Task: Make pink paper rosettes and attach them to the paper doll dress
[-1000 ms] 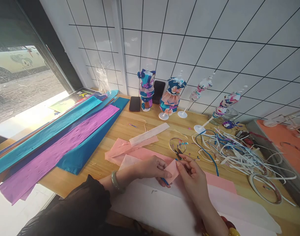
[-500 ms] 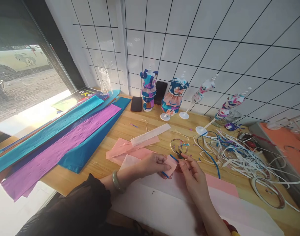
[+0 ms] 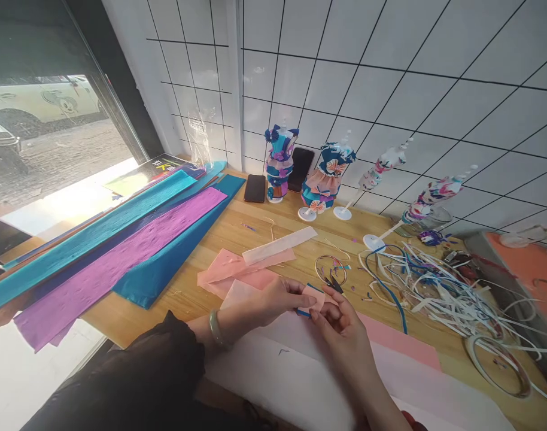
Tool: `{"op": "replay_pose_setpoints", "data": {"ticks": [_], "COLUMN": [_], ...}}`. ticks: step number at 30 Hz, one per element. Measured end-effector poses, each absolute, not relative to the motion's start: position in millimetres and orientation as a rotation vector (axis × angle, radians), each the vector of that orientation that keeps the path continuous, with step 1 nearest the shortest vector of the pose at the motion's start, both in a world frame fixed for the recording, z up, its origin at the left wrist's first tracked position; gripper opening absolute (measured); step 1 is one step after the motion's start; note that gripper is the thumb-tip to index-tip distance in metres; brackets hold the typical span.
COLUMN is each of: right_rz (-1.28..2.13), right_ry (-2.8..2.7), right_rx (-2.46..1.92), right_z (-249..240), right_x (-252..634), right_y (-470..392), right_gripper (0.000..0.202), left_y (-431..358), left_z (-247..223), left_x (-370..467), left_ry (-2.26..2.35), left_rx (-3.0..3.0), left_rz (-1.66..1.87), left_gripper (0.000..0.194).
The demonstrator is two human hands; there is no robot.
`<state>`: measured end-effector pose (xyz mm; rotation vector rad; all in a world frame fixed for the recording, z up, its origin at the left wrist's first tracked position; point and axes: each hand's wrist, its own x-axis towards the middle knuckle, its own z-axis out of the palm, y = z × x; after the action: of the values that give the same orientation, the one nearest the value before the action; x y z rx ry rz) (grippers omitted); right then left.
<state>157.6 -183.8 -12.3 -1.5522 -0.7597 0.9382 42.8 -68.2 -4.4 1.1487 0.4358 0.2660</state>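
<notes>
Wooden table (image 3: 237,230) spans mid-frame. Left: teal crepe sheets (image 3: 121,218) with a purple sheet (image 3: 134,251) on top. Centre back: two dressed mini mannequins (image 3: 279,164), (image 3: 327,176), two phones (image 3: 255,188) beside them. Right: tangle of white and blue strips (image 3: 435,281); orange tray (image 3: 525,263) at far right.

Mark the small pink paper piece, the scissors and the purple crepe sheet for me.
small pink paper piece (image 3: 313,299), head view, on its flat pink face between the fingertips.
scissors (image 3: 334,281), head view, on the dark handles.
purple crepe sheet (image 3: 134,254), head view, mid-length of the strip.
</notes>
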Motion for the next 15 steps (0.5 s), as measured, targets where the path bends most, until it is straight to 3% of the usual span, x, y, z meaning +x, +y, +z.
{"op": "replay_pose_setpoints", "data": {"ticks": [15], "right_rz": [0.841], "right_ry": [-0.916], "right_rx": [-1.627], "right_z": [-15.4], "right_x": [152.7], "right_y": [-187.0], "right_gripper": [0.071], "left_y": [-59.5], "left_z": [-15.7], "left_x": [43.7], "left_ry": [0.471], "left_rx": [1.076], "left_rz": [0.274], "left_gripper": [0.029]}}
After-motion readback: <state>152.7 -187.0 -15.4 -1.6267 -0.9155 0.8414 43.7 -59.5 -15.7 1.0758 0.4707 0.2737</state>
